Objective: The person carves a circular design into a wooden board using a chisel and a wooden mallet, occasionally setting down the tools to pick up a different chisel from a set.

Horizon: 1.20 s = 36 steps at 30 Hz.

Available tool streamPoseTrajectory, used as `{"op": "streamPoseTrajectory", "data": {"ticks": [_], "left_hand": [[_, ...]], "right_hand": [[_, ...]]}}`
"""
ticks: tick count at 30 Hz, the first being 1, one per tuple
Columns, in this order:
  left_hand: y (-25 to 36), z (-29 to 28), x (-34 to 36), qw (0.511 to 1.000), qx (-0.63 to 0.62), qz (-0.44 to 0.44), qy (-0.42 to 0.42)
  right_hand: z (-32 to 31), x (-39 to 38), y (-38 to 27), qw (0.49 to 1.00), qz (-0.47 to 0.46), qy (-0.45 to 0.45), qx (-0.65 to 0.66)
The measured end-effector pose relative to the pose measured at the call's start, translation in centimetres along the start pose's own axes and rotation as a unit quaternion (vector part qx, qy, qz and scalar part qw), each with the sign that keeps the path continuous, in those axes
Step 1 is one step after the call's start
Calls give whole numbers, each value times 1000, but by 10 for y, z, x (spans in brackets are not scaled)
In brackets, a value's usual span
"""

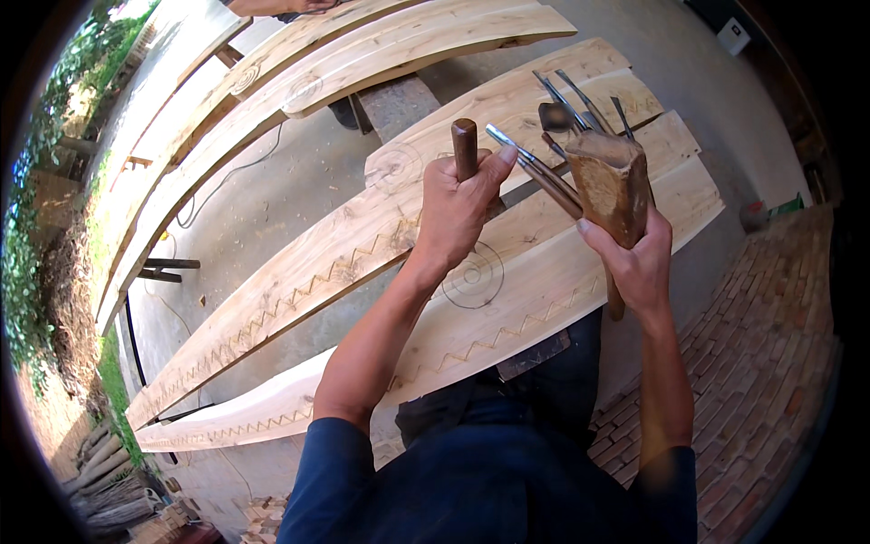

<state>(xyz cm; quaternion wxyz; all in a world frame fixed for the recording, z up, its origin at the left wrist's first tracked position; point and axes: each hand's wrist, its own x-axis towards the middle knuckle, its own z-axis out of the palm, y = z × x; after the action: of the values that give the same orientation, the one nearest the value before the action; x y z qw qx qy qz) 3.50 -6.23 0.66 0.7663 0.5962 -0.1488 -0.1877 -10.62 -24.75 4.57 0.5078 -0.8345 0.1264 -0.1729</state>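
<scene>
My left hand (458, 201) is closed round a dark brown wooden tool handle (465, 150), its end pointing up; the rest is hidden in the fist. Its thumb lies by the shiny end of a chisel (521, 152). My right hand (637, 263) grips a worn wooden mallet (609, 181), its head upright and a handle end below. More chisels (564, 102) show behind the mallet head, blades up; whether the right hand holds them all, I cannot tell. Under both hands lie pale curved planks with a zigzag line and a circle pattern (472, 275) on them.
More curved planks (408, 50) rest on supports at the far side. Another person's hand (308, 4) is at the top edge. Brick paving (725, 390) lies to the right, stacked logs (95, 467) at lower left. A cable (231, 177) runs over the floor.
</scene>
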Motion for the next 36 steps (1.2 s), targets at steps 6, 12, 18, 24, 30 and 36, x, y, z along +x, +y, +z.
{"op": "streamPoseTrajectory", "data": {"ticks": [6, 12, 18, 24, 30, 36], "left_hand": [[-4, -9, 0, 999, -29, 2, 20], [-3, 2, -2, 999, 19, 26, 9], [-4, 4, 0, 999, 14, 27, 18], [-4, -2, 5, 1000, -9, 3, 5], [-4, 0, 2, 1000, 1, -10, 6], [-3, 2, 1, 1000, 3, 1, 0]], "right_hand": [[5, 7, -1, 1000, -26, 17, -3], [6, 22, -18, 998, -52, 6, -20], [8, 32, -36, 995, -88, -7, -39], [-22, 72, -77, 982, -166, 80, -36], [-9, 99, -75, 960, -208, 167, 84], [-19, 110, -91, 906, -316, 106, -262]]}}
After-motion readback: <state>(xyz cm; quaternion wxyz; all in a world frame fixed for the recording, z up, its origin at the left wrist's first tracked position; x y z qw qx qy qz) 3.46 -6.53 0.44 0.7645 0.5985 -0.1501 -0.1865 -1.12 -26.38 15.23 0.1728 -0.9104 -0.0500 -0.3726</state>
